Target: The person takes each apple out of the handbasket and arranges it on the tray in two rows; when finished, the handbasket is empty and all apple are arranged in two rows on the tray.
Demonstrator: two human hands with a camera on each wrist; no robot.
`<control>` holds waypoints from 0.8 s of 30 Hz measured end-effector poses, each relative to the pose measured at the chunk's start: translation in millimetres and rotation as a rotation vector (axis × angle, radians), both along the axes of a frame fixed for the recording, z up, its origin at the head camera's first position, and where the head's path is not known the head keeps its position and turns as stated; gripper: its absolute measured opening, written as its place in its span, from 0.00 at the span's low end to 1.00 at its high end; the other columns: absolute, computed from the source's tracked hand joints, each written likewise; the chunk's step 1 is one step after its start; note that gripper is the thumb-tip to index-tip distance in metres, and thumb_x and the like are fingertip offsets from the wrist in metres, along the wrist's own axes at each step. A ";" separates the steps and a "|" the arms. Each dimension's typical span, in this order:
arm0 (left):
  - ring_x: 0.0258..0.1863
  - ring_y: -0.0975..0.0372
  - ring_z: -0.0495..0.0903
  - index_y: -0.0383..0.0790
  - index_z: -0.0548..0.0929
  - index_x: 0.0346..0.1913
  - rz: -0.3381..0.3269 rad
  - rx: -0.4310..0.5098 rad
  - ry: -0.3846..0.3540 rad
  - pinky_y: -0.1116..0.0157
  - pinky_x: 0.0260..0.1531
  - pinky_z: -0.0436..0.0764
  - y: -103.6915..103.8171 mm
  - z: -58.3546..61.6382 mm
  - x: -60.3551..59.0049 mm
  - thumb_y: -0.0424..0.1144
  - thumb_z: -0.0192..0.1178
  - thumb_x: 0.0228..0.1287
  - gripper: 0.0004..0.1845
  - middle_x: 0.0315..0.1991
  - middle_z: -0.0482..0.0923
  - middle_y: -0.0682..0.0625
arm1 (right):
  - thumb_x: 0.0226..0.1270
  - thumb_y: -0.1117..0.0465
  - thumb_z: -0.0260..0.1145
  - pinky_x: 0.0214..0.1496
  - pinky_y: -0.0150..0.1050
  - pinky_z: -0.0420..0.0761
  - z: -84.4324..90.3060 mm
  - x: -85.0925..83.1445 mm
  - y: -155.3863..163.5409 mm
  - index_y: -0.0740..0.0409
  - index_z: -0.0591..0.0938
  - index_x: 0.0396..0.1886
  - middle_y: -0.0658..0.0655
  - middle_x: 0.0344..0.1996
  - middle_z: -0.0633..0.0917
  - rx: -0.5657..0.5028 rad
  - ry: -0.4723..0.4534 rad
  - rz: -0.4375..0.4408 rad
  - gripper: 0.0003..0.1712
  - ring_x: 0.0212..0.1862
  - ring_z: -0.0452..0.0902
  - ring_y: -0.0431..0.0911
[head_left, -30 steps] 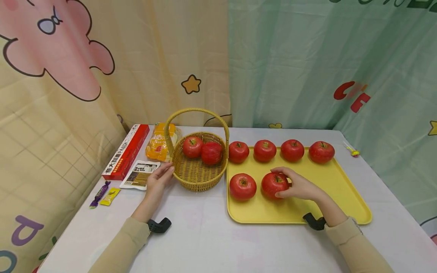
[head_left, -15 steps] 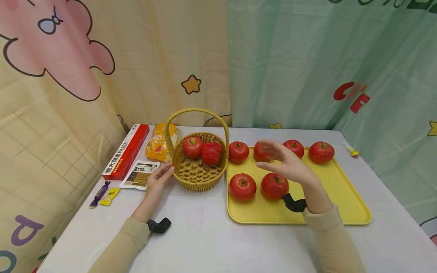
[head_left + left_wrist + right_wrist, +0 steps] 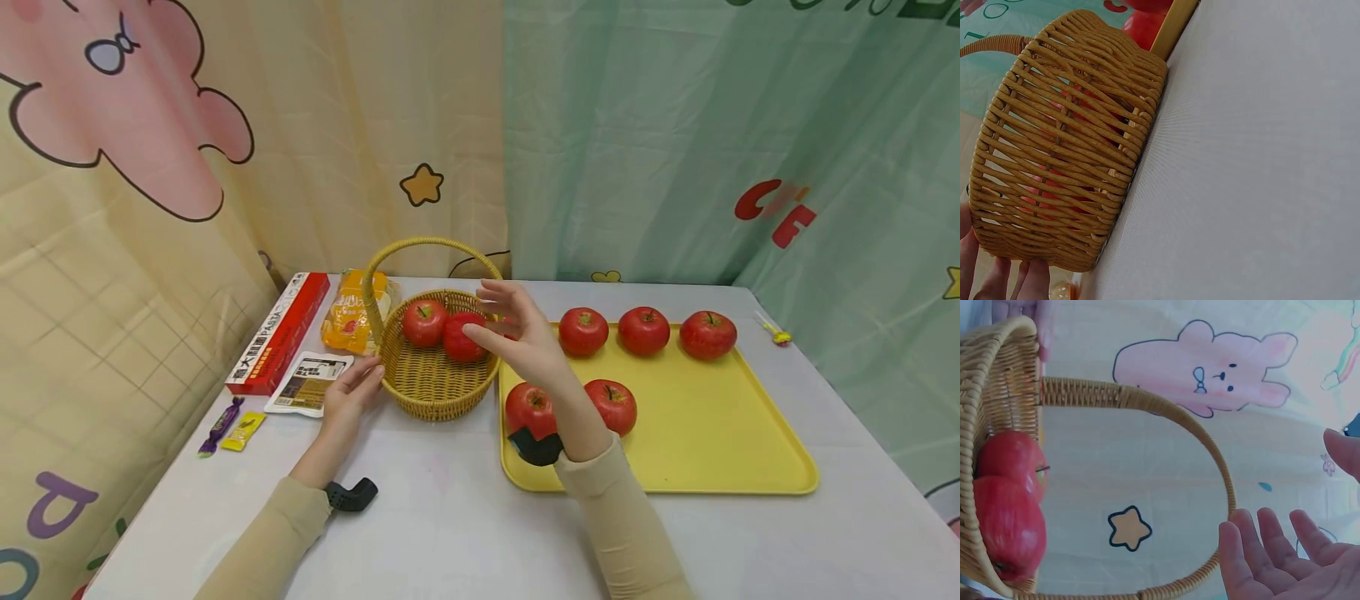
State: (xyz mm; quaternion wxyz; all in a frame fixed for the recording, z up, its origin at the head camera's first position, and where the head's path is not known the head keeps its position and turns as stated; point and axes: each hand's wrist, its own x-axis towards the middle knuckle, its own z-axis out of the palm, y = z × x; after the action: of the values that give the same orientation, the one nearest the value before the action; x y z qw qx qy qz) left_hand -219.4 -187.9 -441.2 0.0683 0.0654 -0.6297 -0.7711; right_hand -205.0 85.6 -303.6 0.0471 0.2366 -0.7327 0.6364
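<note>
A wicker basket [image 3: 438,393] with a tall handle stands at the table's middle-left. Two red apples [image 3: 424,323] lie against each other inside it. My left hand [image 3: 348,400] rests with its fingertips on the basket's left side near the rim; in the left wrist view, the fingers [image 3: 1036,280] touch the woven wall. My right hand [image 3: 531,343] hovers at the basket's right rim, fingers spread, holding nothing. In the right wrist view, its fingers [image 3: 1275,540] overlap the handle. More red apples [image 3: 582,332] sit on a yellow tray [image 3: 720,442]; one is mostly hidden behind this hand.
Left of the basket lie a red pasta box [image 3: 279,333], an orange food packet [image 3: 352,312] and a white-and-brown pouch [image 3: 309,383]. A purple wrapped candy [image 3: 221,427] and a yellow candy [image 3: 242,432] are nearby. A lollipop [image 3: 780,337] lies at the far right.
My right hand has let go of a front-row apple, leaving it on the tray, then moved up and left past the back row to the basket. The left hand stays put.
</note>
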 end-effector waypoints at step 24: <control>0.57 0.64 0.70 0.29 0.70 0.62 -0.003 -0.009 -0.007 0.71 0.51 0.77 -0.1 0.1 0.7 0.35 0.61 0.63 0.26 0.66 0.63 0.50 | 0.59 0.53 0.69 0.64 0.58 0.66 -60.8 -35.4 -53.2 0.49 0.68 0.63 0.56 0.63 0.69 0.029 -0.069 -0.192 0.33 0.65 0.61 0.55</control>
State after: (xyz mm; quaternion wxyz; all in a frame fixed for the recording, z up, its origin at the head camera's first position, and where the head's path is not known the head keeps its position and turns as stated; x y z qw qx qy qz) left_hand -218.7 -188.0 -441.0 0.0649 0.0668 -0.6336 -0.7680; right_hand -240.4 32.4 -364.3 0.0790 0.1437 -0.7622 0.6262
